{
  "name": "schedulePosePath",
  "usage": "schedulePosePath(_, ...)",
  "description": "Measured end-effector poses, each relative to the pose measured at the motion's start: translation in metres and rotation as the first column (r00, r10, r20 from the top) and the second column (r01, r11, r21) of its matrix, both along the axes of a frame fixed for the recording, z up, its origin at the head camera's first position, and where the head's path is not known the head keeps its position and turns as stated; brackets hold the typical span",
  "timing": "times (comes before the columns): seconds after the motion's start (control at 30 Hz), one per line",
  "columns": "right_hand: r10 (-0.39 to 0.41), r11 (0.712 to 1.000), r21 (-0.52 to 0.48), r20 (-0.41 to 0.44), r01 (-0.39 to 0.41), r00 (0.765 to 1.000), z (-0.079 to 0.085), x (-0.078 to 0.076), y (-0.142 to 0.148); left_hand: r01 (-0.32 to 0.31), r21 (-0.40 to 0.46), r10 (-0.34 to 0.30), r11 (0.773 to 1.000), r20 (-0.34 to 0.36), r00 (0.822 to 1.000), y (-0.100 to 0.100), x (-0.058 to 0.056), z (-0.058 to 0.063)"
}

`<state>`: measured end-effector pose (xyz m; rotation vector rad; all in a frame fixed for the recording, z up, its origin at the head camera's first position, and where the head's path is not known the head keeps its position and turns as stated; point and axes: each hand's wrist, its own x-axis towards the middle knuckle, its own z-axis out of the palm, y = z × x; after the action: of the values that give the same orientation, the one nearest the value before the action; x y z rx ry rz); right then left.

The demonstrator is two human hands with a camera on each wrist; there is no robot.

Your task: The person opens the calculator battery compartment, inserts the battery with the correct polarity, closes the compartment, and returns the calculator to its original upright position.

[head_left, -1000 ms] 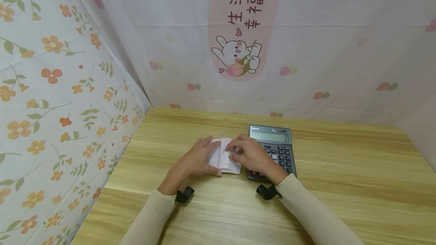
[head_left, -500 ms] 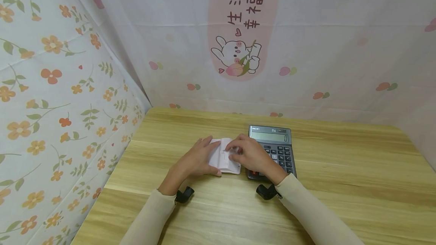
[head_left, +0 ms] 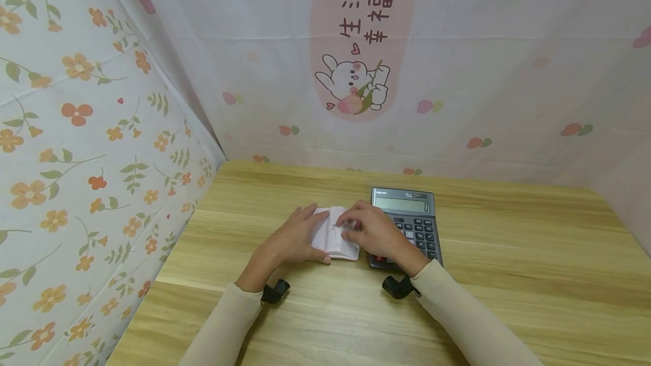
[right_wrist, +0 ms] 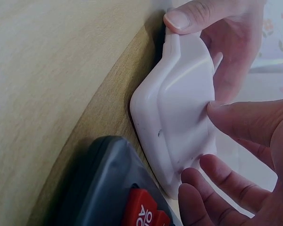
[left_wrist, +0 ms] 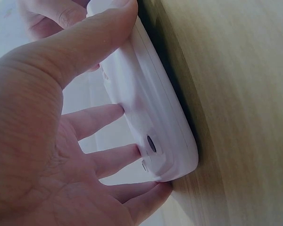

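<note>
A small pale pink plastic device [head_left: 344, 251] with a raised ridge and rounded corners lies on the table; its exact kind does not show. My left hand [head_left: 294, 238] grips it from the left, thumb at the near edge and fingers along its far side. From the right, my right hand [head_left: 375, 230] has bent fingers over it, with thumb [right_wrist: 221, 112] and fingertips at the raised part. A small dark oval slot [left_wrist: 152, 143] shows on the device in the left wrist view. Close to its right is a dark grey desk calculator [head_left: 403, 205], partly covered by my right hand.
The wooden table [head_left: 529, 253] extends to the right and toward the front. A printed cloth [head_left: 458, 72] hangs behind it, and a flowered cloth [head_left: 76, 185] hangs along the left side. Red keys [right_wrist: 140, 209] show on the calculator's near corner.
</note>
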<state>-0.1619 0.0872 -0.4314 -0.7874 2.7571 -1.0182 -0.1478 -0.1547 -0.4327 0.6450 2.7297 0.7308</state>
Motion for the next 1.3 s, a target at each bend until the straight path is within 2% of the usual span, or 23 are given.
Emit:
schedulePosePath(0.4, 0.001, 1.0, 0.005, -0.012, 0.0, 1.0, -0.0008, 0.0008, -0.0005, -0.002, 0.002, 0.002, 1.0, 0.005, 1.0, 0.0006, 0.0016, 0.0022)
schedulePosePath(0.93, 0.041, 0.999, -0.023, 0.008, -0.041, 0.999, -0.002, -0.0006, 0.0053, -0.008, 0.011, 0.008, 1.0, 0.015, 1.0, -0.0013, 0.0007, -0.0014)
schedulePosePath(1.1, 0.023, 1.0, -0.017, 0.034, -0.023, 0.999, 0.001, 0.002, 0.0065, -0.011, 0.003, 0.01, 1.0, 0.018, 1.0, -0.0007, 0.0002, -0.0019)
schedulePosePath(1.3, 0.018, 1.0, 0.017, 0.026, -0.018, 1.0, 0.0046, 0.0075, 0.0069, -0.016, -0.005, 0.017, 1.0, 0.016, 1.0, 0.0015, 0.0012, -0.0003)
